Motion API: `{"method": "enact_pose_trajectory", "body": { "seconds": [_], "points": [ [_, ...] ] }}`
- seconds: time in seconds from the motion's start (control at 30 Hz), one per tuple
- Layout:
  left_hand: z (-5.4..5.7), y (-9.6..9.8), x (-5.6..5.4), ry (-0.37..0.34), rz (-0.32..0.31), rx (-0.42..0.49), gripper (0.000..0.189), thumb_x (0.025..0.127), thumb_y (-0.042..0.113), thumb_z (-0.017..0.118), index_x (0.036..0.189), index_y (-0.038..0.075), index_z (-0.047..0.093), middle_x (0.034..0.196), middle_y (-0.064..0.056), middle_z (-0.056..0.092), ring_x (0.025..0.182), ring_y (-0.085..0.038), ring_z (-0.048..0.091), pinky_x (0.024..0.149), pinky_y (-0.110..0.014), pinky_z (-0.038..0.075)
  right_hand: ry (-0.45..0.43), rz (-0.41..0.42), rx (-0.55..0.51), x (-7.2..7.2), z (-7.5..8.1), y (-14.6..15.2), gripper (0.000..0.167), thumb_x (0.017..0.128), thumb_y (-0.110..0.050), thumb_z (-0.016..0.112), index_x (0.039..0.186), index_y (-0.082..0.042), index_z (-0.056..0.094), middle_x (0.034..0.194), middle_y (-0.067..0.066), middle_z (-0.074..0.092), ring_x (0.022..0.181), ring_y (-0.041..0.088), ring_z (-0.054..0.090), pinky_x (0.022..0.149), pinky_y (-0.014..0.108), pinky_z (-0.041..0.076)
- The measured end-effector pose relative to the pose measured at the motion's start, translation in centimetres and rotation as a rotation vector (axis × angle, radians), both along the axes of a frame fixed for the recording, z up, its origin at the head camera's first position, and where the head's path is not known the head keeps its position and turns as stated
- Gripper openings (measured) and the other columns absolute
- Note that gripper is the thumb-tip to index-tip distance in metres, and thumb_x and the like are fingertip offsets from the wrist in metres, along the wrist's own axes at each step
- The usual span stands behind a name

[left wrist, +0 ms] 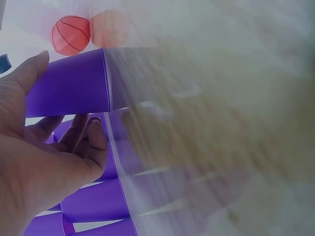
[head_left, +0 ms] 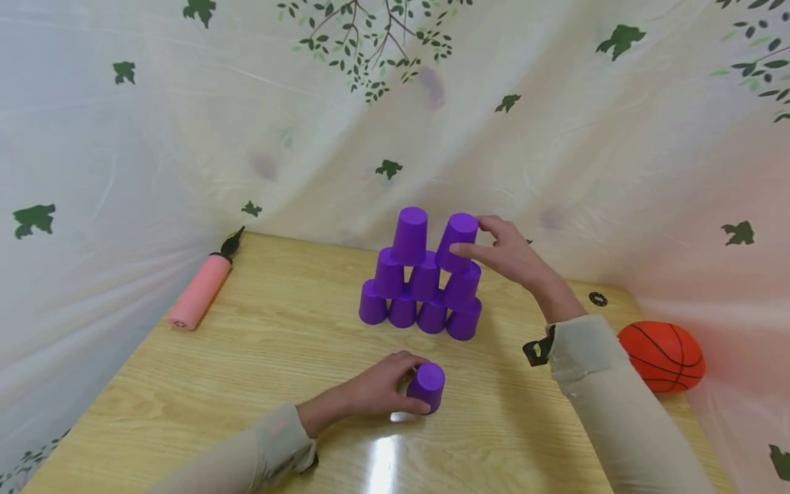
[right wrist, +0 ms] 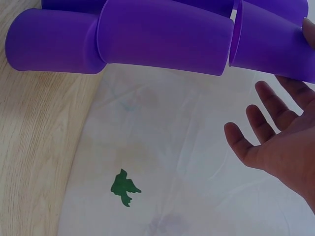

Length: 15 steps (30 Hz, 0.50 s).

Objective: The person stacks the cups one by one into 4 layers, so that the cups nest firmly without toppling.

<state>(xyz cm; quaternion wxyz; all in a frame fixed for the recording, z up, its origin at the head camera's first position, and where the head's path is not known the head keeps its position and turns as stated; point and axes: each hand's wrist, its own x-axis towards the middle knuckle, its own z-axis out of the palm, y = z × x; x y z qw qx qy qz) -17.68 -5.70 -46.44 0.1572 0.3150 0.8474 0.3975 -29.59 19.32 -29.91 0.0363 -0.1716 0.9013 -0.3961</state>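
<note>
Upside-down purple cups stand in a pyramid on the wooden table, with several in the bottom row [head_left: 402, 310], three in the middle row [head_left: 424, 278] and two on top. My right hand [head_left: 517, 259] pinches the top right cup [head_left: 458, 237] between thumb and fingers; this cup sits on the middle row, beside the top left cup [head_left: 410, 237]. In the right wrist view, its other fingers [right wrist: 266, 101] spread out below that cup. Nearer the front, my left hand [head_left: 381, 385] grips a separate inverted purple cup [head_left: 431, 384], thumb on one side and fingers on the other.
A pink hand pump [head_left: 200, 291] with a black nozzle lies at the table's left edge. On the right are a red basketball-patterned ball [head_left: 669, 357] and a small black disc [head_left: 597, 298]. A leaf-printed curtain [head_left: 345, 137] hangs behind the table [head_left: 296, 309].
</note>
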Motion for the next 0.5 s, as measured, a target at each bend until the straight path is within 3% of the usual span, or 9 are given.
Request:
{"method": "enact_pose_trajectory", "body": {
  "seconds": [0.5],
  "points": [
    [0.11, 0.16, 0.07, -0.015, -0.008, 0.008, 0.058, 0.084, 0.040, 0.080, 0.134, 0.018, 0.060, 0.126, 0.002, 0.061, 0.117, -0.014, 0.055, 0.105, -0.031, 0.044, -0.028, -0.011, 0.021, 0.02, -0.08, -0.07, 0.065, 0.089, -0.051, 0.070, 0.142, -0.016, 0.054, 0.148, 0.008, 0.051, 0.145, 0.033, 0.036, 0.115, 0.062, 0.029]
  ]
}}
